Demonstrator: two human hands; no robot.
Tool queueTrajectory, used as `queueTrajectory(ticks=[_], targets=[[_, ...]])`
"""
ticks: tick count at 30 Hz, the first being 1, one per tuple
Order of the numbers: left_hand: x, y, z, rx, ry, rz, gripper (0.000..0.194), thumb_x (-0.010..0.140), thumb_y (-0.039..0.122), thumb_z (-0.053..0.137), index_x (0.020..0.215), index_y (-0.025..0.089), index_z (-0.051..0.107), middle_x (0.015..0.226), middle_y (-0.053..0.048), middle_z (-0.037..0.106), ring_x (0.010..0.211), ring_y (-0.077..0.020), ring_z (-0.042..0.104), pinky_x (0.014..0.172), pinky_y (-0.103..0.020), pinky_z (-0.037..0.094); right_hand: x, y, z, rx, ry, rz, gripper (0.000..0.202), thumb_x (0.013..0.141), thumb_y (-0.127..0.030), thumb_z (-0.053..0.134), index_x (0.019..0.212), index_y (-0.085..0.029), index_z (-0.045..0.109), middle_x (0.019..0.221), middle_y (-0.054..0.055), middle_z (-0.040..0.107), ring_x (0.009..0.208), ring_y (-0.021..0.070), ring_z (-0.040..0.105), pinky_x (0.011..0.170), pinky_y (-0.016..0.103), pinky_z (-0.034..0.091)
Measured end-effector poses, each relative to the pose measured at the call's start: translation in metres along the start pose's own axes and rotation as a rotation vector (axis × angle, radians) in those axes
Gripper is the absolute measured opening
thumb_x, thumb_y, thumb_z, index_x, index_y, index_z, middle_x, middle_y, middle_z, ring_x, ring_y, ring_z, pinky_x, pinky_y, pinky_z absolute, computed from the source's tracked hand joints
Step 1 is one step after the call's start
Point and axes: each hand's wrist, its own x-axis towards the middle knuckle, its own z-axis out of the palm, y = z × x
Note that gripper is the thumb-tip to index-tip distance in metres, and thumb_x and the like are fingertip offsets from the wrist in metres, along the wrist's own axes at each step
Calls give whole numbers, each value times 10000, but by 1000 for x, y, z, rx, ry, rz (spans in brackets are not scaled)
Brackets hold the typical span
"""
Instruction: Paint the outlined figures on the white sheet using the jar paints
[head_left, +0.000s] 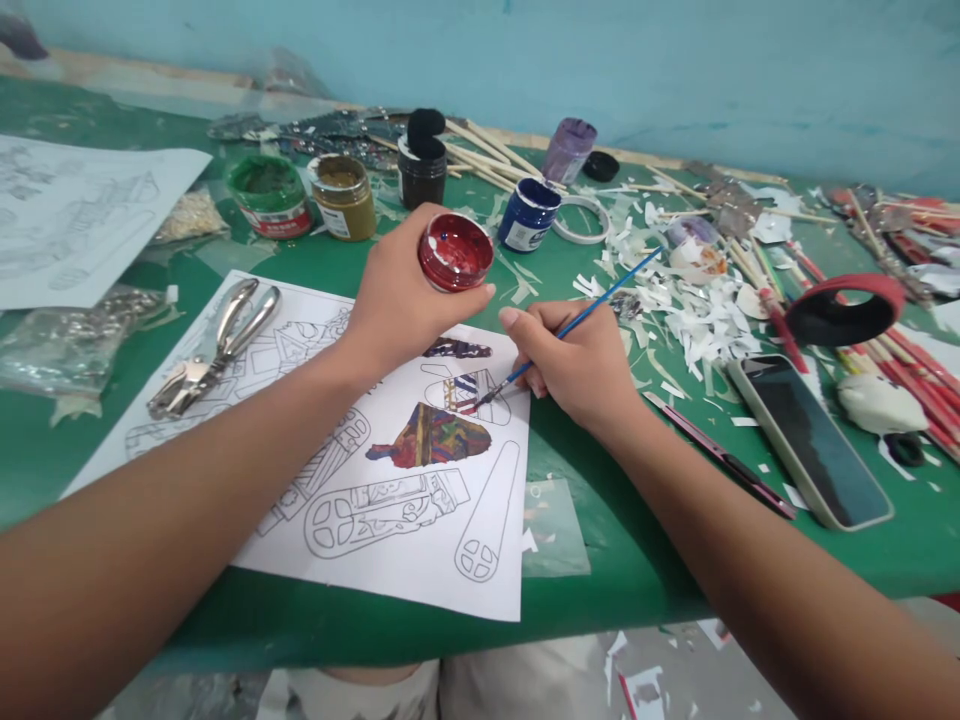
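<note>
My left hand (405, 290) is closed around an open jar of red paint (457, 255), held over the top edge of a printed sheet (420, 550). Between the fingers of my right hand (574, 355) is a thin blue paintbrush (600, 300). Its tip rests on a partly coloured outline drawing (472, 390) showing blue and red strokes. Just below lies a fully painted shape (431, 437) in red, brown, green and blue. Other outlines on the sheet are uncoloured. A metal hole punch (214, 350) lies on the sheet's left part.
Open paint jars stand behind my hands: green (270, 195), ochre (341, 197), black (422, 170), blue (529, 213) and purple (568, 150). On the right are paper scraps (705, 310), a phone (810, 440), a cutter knife (720, 455) and a tape roll (847, 310). Plastic bags (67, 335) lie left.
</note>
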Motion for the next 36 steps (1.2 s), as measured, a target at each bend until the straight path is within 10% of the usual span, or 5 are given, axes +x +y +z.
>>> queueTrajectory(ticks=[36], targets=[[-4,5,0,3,55,21,354,656,231,821,927,205,595,907,-16,675,876,-212,643,826,-360,555,2,4,1,70,-7,-2,500,886,-330,641,448,-204,436,315,-85,395,278,38,343,346,193,299]])
